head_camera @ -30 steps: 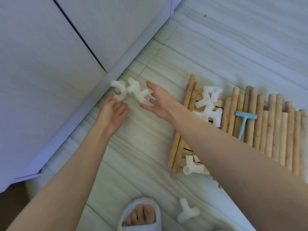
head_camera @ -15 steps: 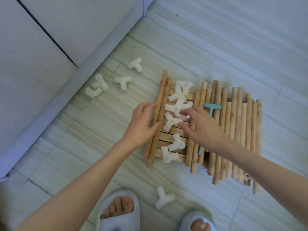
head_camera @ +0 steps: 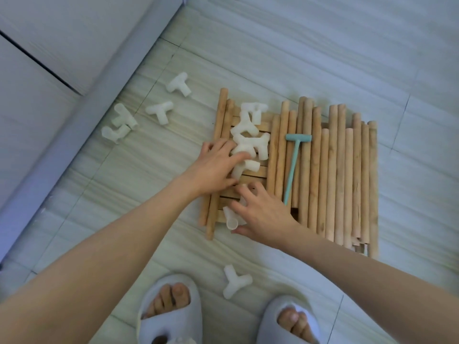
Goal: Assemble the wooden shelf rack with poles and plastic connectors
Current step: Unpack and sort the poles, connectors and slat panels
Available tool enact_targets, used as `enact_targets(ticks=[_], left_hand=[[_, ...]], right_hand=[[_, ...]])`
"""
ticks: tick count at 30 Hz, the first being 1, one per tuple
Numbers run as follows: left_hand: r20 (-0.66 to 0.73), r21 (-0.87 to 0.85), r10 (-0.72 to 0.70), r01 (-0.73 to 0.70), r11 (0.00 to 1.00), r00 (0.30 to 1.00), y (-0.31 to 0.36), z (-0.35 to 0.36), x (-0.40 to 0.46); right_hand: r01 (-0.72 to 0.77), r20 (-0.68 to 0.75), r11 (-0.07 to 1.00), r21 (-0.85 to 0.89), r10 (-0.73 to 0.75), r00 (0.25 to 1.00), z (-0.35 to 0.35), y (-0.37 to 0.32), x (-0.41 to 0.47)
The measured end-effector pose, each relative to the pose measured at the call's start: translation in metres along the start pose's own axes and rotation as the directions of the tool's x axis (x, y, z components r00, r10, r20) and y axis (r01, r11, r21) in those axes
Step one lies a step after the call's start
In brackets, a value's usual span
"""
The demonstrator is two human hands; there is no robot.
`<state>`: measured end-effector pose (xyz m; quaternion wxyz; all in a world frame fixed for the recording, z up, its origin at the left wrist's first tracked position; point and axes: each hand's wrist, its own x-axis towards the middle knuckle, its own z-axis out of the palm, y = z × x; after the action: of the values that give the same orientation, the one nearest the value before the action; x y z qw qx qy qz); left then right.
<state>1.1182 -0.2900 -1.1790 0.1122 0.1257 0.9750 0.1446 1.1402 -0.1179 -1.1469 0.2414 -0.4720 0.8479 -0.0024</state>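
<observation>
Several wooden poles (head_camera: 332,170) lie side by side on the floor, partly over a slatted wooden panel (head_camera: 250,176). A pile of white plastic connectors (head_camera: 250,135) sits on the panel. My left hand (head_camera: 213,170) reaches into the pile, its fingers and thumb curled round one white connector (head_camera: 248,167). My right hand (head_camera: 263,214) is at the panel's near edge and grips another white connector (head_camera: 232,220) between thumb and fingers. A teal mallet (head_camera: 293,167) rests on the poles just right of my hands.
Loose connectors lie on the tiled floor at the left (head_camera: 178,84) (head_camera: 160,111) (head_camera: 119,125), and one lies near my feet (head_camera: 234,281). My slippered feet (head_camera: 169,311) (head_camera: 290,321) are at the bottom. A white cabinet base (head_camera: 82,100) runs along the left.
My left hand has moved right from the outer poles onto the connector pile. My right hand has drawn back from the middle connectors to the one at the near edge.
</observation>
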Motion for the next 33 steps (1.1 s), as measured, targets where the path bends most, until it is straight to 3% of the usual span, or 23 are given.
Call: enact_targets(ticks=[2, 5, 8, 12, 14, 16, 19, 22, 24, 27, 30, 33], left_hand=[[-0.012, -0.083, -0.013, 0.012, 0.996, 1.000, 0.003, 0.001, -0.001], [-0.163, -0.310, -0.131, 0.076, 0.948, 0.978, 0.005, -0.004, -0.006], [-0.245, -0.607, -0.390, 0.174, 0.776, 0.887, -0.003, -0.011, -0.024], [-0.107, -0.801, -0.702, 0.358, 0.481, 0.704, -0.028, -0.011, -0.060], [0.037, -0.869, -0.796, 0.413, 0.273, 0.604, -0.041, -0.007, -0.077], [0.116, -0.882, -0.831, 0.442, 0.166, 0.544, -0.055, -0.005, -0.090], [0.105, -0.850, -0.854, 0.491, 0.188, 0.509, -0.082, -0.011, -0.096], [0.080, -0.865, -0.845, 0.459, 0.205, 0.528, -0.107, -0.025, -0.091], [0.074, -0.857, -0.855, 0.471, 0.209, 0.513, -0.113, -0.029, -0.084], [-0.005, -0.797, -0.886, 0.534, 0.284, 0.464, -0.101, -0.030, -0.070], [-0.110, -0.739, -0.820, 0.505, 0.446, 0.562, -0.072, -0.028, -0.052], [-0.166, -0.613, -0.615, 0.408, 0.677, 0.771, -0.040, -0.028, -0.025]], right_hand=[[-0.014, 0.015, 1.000, 0.027, 0.013, 1.000, 0.001, 0.002, 0.002], [-0.017, -0.023, 0.998, 0.061, 0.019, 1.000, -0.002, 0.006, 0.001], [-0.065, -0.156, 0.980, 0.187, 0.095, 0.983, -0.018, 0.008, 0.004], [-0.126, -0.238, 0.850, 0.511, 0.281, 0.930, -0.049, -0.004, 0.040], [-0.137, -0.199, 0.763, 0.632, 0.331, 0.922, -0.060, -0.016, 0.070], [-0.202, -0.086, 0.664, 0.720, 0.374, 0.923, -0.066, -0.026, 0.101], [-0.276, 0.038, 0.557, 0.783, 0.400, 0.916, -0.070, -0.033, 0.139], [-0.245, 0.101, 0.393, 0.886, 0.352, 0.931, -0.081, -0.033, 0.155], [-0.222, 0.068, 0.452, 0.864, 0.331, 0.941, -0.087, -0.027, 0.154], [-0.186, -0.155, 0.689, 0.700, 0.401, 0.903, -0.091, -0.006, 0.138], [-0.275, -0.303, 0.800, 0.533, 0.484, 0.821, -0.088, 0.028, 0.111], [-0.405, -0.256, 0.841, 0.358, 0.506, 0.824, -0.076, 0.062, 0.082]])
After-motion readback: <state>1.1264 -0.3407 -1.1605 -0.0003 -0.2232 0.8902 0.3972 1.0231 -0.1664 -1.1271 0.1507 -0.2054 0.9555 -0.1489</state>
